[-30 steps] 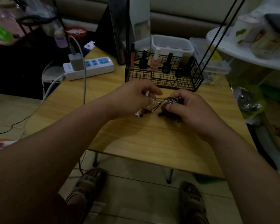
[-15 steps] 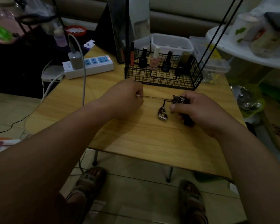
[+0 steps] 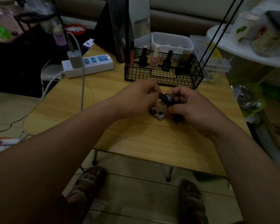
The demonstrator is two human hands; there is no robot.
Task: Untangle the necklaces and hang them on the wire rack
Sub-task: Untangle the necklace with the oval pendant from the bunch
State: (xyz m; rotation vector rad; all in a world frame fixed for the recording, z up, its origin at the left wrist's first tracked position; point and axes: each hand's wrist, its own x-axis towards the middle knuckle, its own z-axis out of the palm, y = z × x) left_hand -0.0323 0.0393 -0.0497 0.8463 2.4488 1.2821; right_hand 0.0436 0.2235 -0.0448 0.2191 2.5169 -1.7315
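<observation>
A dark tangle of necklaces (image 3: 166, 98) sits between my two hands just above the wooden table (image 3: 136, 136). Beads and a shiny pendant (image 3: 158, 114) dangle below it, close to the tabletop. My left hand (image 3: 136, 97) pinches the tangle from the left with curled fingers. My right hand (image 3: 192, 107) grips the dark clump from the right. The black wire rack (image 3: 163, 75) stands right behind my hands, its tall thin rods (image 3: 217, 34) rising up to the right.
Several nail polish bottles (image 3: 153, 58) stand in the rack's basket. A white power strip (image 3: 89, 65) with a charger and cable lies at the table's back left. Plastic boxes (image 3: 173, 41) sit behind the rack. A white shelf (image 3: 249, 44) crowds the right side.
My left hand had pulled a chain out to the left; it has come back to the right and both hands now meet at the tangle, slightly nearer the rack.
</observation>
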